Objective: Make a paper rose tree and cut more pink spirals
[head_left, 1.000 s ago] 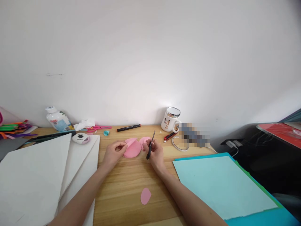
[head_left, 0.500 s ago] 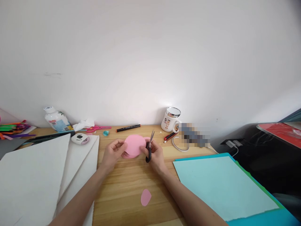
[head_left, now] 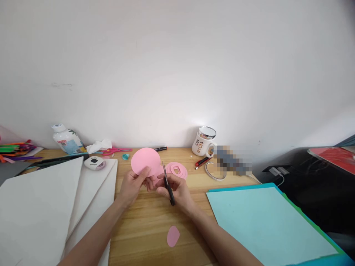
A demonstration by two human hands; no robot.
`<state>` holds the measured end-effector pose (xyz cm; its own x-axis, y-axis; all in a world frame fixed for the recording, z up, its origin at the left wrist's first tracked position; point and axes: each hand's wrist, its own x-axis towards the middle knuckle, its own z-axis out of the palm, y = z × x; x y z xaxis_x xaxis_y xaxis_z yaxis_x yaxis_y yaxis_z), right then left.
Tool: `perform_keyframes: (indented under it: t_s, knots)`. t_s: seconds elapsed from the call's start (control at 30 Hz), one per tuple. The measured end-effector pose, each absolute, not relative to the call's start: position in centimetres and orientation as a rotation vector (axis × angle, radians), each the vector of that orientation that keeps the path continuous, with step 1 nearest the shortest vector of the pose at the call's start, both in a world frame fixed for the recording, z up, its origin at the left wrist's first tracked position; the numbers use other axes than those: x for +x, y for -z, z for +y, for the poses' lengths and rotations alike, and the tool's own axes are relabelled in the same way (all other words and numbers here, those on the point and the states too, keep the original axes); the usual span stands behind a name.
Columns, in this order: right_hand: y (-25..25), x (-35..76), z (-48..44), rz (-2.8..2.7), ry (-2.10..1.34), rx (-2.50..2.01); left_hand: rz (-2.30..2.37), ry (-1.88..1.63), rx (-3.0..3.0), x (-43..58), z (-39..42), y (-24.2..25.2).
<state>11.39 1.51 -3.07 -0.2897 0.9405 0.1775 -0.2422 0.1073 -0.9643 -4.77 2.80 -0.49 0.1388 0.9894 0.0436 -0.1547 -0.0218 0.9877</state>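
Observation:
A round pink paper disc (head_left: 145, 161) is pinched by its lower edge in my left hand (head_left: 132, 186), thumb in front. My right hand (head_left: 177, 190) has black-handled scissors (head_left: 169, 189) hooked on it, blades pointing up and nearly together. The right fingertips are beside more pink paper just below the disc; whether they grip it I cannot tell. Behind the right hand lies a pink paper spiral of rings (head_left: 181, 170) on the wooden table (head_left: 144, 225). Nearer to me rests a small pink paper petal shape (head_left: 173, 236).
A white mug (head_left: 202, 142) stands at the back beside red-and-black pens (head_left: 202, 161). Teal paper sheets (head_left: 266, 221) lie right, white sheets (head_left: 41, 207) left. On these sits a white tape dispenser (head_left: 94, 163). Pink scissors (head_left: 115, 150) and a white bottle (head_left: 68, 139) are behind.
My left hand has raised the pink disc up and left, off the other pink pieces. My right hand has shifted left and down with the scissors, uncovering the paper spiral.

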Motion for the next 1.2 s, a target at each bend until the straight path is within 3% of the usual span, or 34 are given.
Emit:
perform_keyframes:
  t_s: [0.2,0.77,1.2]
  knots:
    - [3.1,11.2,1.3,-1.349,-1.422,-0.771,0.907,-1.273,1.126,-4.7,2.5,0.4]
    - [2.3,11.4,1.0,-1.456,-1.419,-0.652,1.265,-1.059,1.571,-3.9,1.5,0.3]
    - [1.6,11.5,1.7,-1.205,-1.228,-0.793,1.068,-0.859,1.553,-3.7,1.7,0.7]
